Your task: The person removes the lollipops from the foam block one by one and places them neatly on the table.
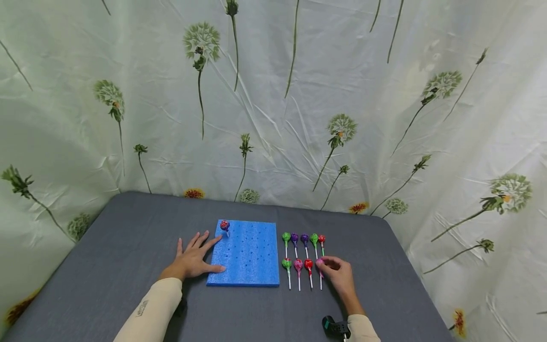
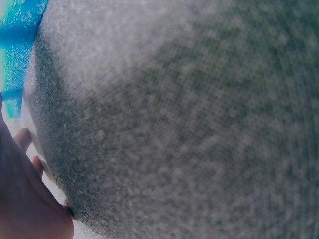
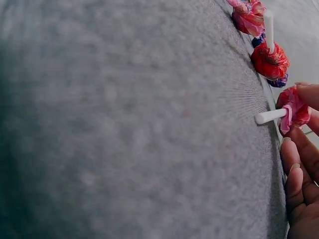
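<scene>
My left hand (image 1: 193, 260) lies with fingers spread at the left edge of a blue foam board (image 1: 256, 266) dotted with small holes; its thumb and index finger touch the board. One red-and-dark wrapped lollipop (image 1: 224, 225) stands upright in the board's far left corner. Beside the board, my right hand (image 1: 339, 277) has thumb and fingertips on the head of a pink lollipop (image 1: 319, 262), the rightmost of the near row. In the right wrist view the fingers pinch this pink-red wrapped head (image 3: 294, 107), its white stick pointing away from the hand.
Two rows of lollipops lie right of the board, among them a green one (image 1: 287, 264), a red one (image 1: 308, 264) and a purple one (image 1: 294, 238). Grey cloth (image 1: 141, 237) covers the table. A floral curtain (image 1: 273, 118) hangs behind it.
</scene>
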`<state>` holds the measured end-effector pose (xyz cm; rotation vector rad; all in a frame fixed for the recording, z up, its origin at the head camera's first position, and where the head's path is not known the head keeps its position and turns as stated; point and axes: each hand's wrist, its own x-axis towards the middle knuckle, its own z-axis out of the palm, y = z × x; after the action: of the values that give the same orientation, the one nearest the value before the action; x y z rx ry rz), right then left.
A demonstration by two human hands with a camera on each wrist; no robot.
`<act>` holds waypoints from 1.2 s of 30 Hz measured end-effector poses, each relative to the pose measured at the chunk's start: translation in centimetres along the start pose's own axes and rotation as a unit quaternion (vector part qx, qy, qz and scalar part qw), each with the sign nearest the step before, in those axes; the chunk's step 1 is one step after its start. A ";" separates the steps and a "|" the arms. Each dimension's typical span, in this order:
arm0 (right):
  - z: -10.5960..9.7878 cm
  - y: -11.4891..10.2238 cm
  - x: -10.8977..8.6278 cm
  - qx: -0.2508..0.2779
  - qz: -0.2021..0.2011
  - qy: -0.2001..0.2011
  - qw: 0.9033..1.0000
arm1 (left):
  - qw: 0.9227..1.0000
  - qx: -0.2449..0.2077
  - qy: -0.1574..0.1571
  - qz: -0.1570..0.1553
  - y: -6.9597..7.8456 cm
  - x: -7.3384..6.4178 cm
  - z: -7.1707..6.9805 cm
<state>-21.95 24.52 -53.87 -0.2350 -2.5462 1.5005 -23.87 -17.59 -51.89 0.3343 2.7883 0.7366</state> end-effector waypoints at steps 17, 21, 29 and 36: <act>0.3 -0.1 0.3 -0.027 0.007 -0.011 1.000 | 1.000 0.007 0.001 -0.004 -0.1 0.3 0.1; 0.2 -0.1 0.3 -0.019 0.007 -0.012 1.000 | 1.000 0.007 0.001 -0.004 -0.2 0.3 0.2; 0.1 0.1 0.3 -0.009 0.010 -0.017 1.000 | 1.000 0.009 0.001 -0.005 -0.2 0.4 0.3; -0.3 -0.6 0.4 -0.016 0.020 0.008 1.000 | 1.000 0.007 -0.003 -0.004 -0.2 0.3 0.2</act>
<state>-22.33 24.58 -53.21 -0.3026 -2.5681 1.4671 -24.17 -17.56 -52.25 0.3274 2.7880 0.7141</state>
